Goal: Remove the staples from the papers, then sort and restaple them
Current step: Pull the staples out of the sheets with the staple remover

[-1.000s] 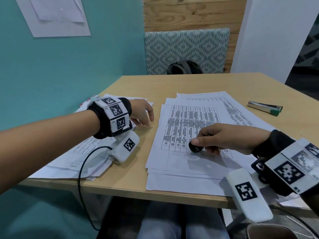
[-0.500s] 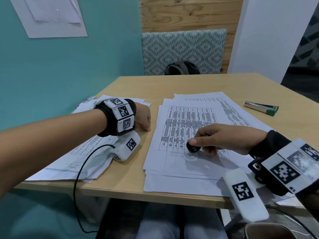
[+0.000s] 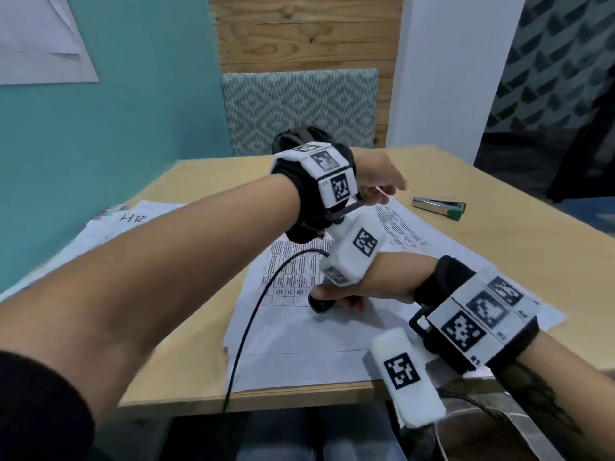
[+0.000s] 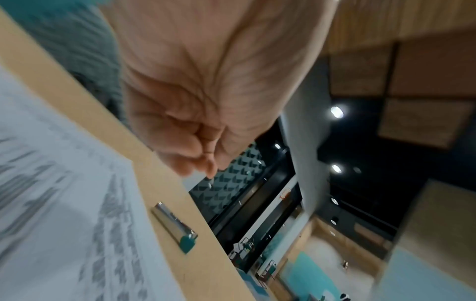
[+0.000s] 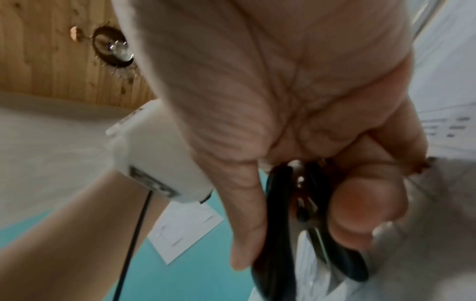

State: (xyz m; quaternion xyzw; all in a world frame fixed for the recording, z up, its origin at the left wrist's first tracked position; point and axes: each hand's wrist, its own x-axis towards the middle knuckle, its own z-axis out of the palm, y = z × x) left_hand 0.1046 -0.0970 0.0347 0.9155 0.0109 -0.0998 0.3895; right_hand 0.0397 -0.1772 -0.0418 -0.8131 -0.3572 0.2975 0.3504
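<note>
A stack of printed papers (image 3: 332,344) lies in the middle of the wooden table (image 3: 186,354). My right hand (image 3: 366,287) rests on it and grips a black staple remover (image 3: 321,304) between thumb and fingers; the right wrist view shows the remover (image 5: 278,224) close up. My left hand (image 3: 382,181) is raised above the far edge of the papers, a short way left of the silver stapler with a green end (image 3: 439,209). In the left wrist view its fingers (image 4: 201,142) are curled with nothing visible in them, above the stapler (image 4: 175,226).
A second pile of papers (image 3: 133,221) lies at the table's left edge by the teal wall. A patterned chair (image 3: 299,108) with a dark bag (image 3: 293,138) stands behind the table. A black cable (image 3: 253,327) hangs from my left wrist across the stack.
My left hand has lifted off the left pile and swung right across the papers toward the stapler. The right hand stays on the stack with the staple remover.
</note>
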